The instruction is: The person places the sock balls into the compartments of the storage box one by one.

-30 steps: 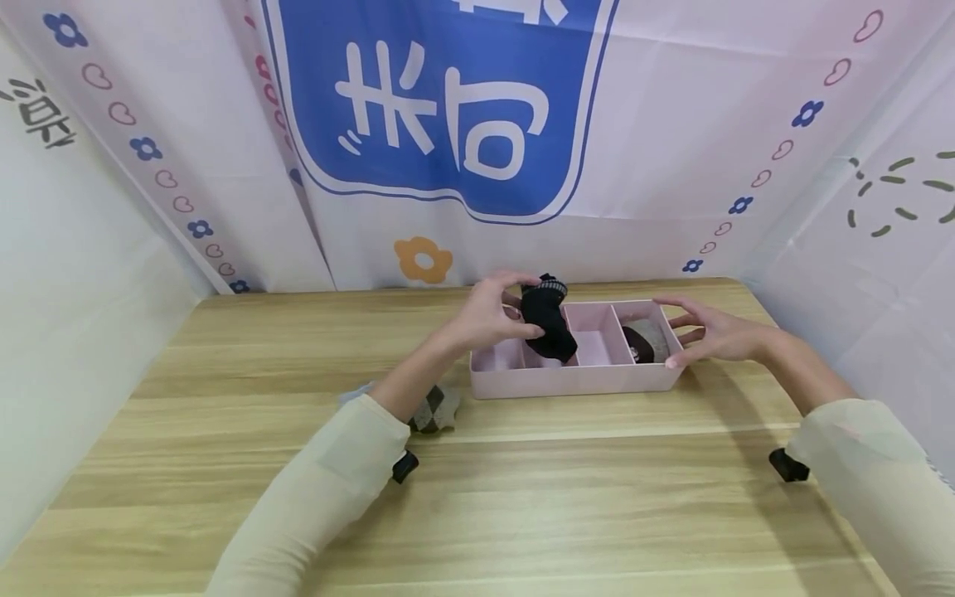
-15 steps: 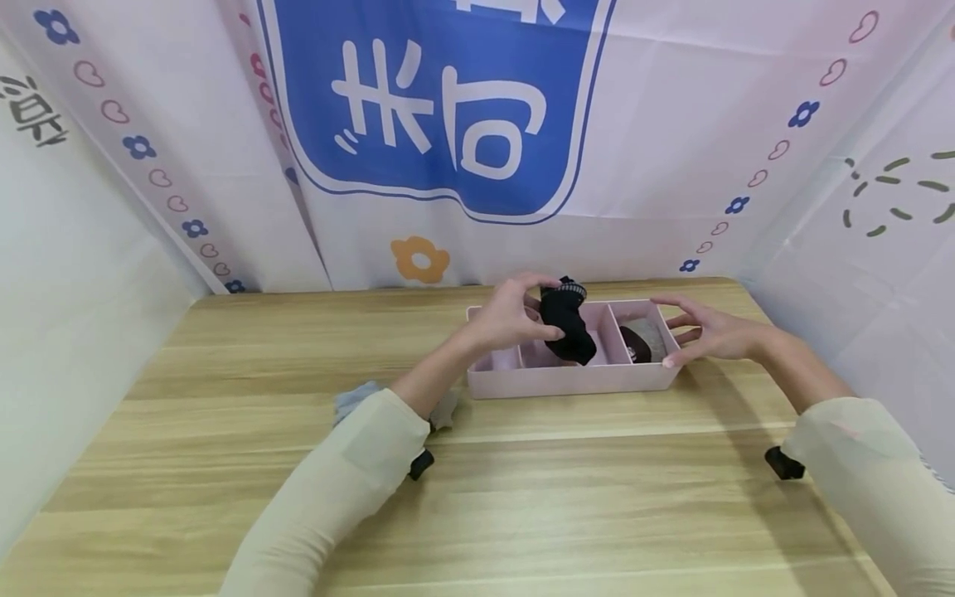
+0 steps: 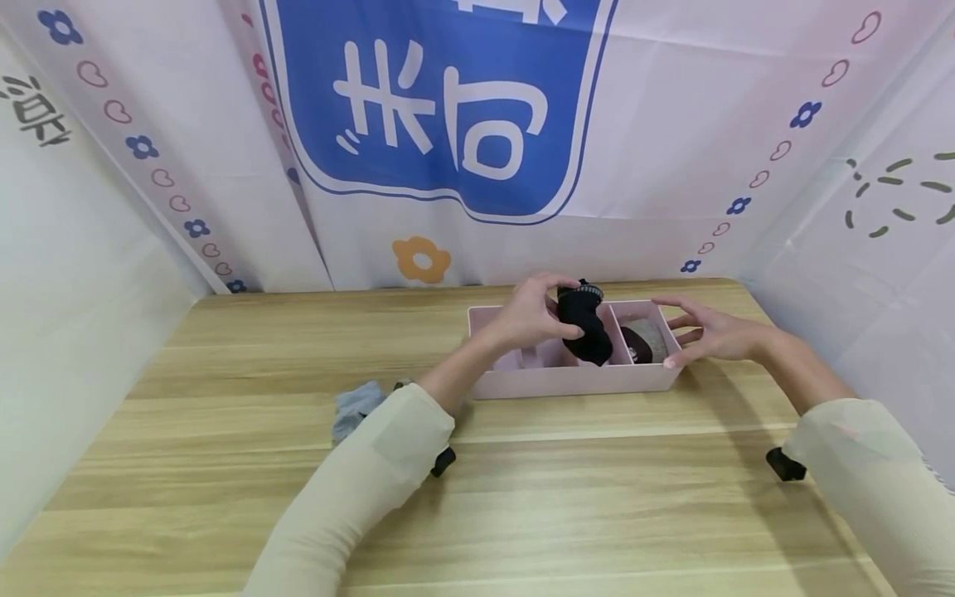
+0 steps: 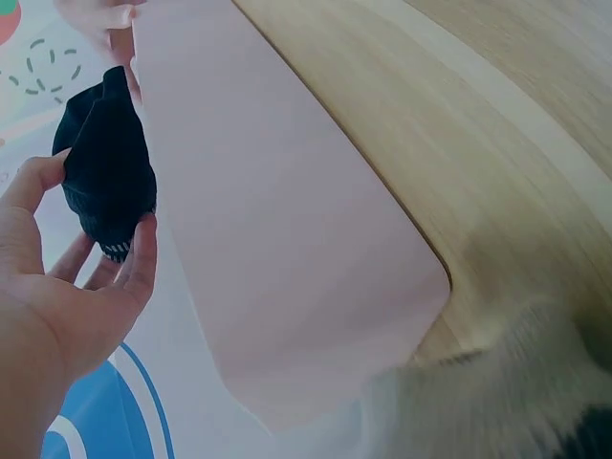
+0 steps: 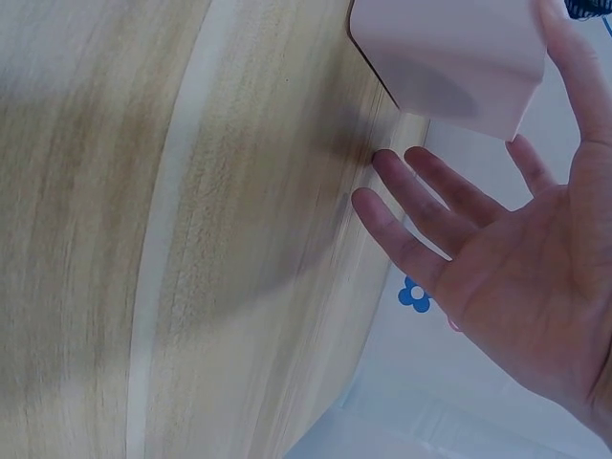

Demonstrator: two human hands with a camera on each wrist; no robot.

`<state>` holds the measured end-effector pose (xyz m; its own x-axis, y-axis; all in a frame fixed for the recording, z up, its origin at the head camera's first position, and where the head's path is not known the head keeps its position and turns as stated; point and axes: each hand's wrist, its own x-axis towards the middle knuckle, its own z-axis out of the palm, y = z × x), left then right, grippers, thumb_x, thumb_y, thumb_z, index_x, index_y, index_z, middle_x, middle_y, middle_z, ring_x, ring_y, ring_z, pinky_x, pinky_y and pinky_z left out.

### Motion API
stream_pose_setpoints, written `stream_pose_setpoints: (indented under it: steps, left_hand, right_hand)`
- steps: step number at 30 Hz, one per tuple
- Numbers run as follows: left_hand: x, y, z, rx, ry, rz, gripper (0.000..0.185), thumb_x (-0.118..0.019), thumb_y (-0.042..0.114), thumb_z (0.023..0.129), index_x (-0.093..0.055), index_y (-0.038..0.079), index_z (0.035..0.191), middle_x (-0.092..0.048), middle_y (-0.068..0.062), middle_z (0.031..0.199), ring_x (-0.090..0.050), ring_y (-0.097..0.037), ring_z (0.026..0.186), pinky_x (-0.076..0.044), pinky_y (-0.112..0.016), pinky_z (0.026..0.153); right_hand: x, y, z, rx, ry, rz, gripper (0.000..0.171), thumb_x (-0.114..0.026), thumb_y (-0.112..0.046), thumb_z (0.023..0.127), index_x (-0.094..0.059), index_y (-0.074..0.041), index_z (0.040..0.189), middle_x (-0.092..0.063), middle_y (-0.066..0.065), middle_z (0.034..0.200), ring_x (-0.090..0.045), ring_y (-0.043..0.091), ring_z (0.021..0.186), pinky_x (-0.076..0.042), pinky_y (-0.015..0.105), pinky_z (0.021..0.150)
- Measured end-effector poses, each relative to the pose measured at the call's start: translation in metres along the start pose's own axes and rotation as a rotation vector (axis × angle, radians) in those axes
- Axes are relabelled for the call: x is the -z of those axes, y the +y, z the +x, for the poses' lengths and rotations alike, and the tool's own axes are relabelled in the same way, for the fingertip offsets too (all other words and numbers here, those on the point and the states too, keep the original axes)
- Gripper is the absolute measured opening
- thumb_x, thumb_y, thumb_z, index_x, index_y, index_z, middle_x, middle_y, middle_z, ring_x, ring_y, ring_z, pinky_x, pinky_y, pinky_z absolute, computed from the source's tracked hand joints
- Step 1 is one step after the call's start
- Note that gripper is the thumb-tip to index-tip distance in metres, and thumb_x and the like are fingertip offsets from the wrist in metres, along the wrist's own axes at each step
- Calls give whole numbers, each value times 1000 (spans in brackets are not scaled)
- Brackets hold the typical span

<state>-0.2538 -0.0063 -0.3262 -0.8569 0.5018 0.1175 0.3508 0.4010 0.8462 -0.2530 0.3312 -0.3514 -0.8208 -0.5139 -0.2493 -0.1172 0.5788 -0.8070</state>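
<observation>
My left hand (image 3: 533,315) pinches a folded black sock (image 3: 585,327) with a patterned cuff between thumb and fingers. It holds the sock over the pink divided box (image 3: 574,381), around the compartment left of the filled one. In the left wrist view the black sock (image 4: 105,163) hangs beyond the box's pink side (image 4: 277,210). My right hand (image 3: 724,336) is at the box's right end, thumb at the front corner and another finger at the back one. The right wrist view shows this hand's (image 5: 516,258) other fingers spread, apart from the box. A grey and brown sock (image 3: 649,340) fills the rightmost compartment.
Light blue socks (image 3: 354,410) lie on the wooden table (image 3: 597,497) left of the box, partly behind my left sleeve (image 3: 373,473). A printed cloth backdrop (image 3: 656,124) rises just behind the box. Blurred grey fabric (image 4: 478,402) is close to the left wrist camera.
My left hand has carried the black sock rightward above the box, uncovering the compartments on the left. The right hand has stayed at the box's end.
</observation>
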Motion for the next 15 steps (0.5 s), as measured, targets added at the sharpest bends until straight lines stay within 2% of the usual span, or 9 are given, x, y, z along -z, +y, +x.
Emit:
stream_pose_setpoints:
  steps: [8,15]
  left_hand:
    - [-8,-2,7,13,11,-1,67,-86,4,81,-60,5,142,-52,-17,144,-68,-28,96,-52,-20,67]
    - [-14,-4,12,10,14,2,66,-86,5,81,-60,3,142,-52,-18,143,-70,-27,99,-54,-19,73]
  right_hand:
    - [0,0,1,2,1,4,102,-81,-9,87,-13,-10,163,-30,43,154,-46,59,134,-50,57,103]
    - [0,0,-1,-4,1,0,103,-81,-10,87,-13,-10,164,-30,42,155,-44,59,136,-49,57,104]
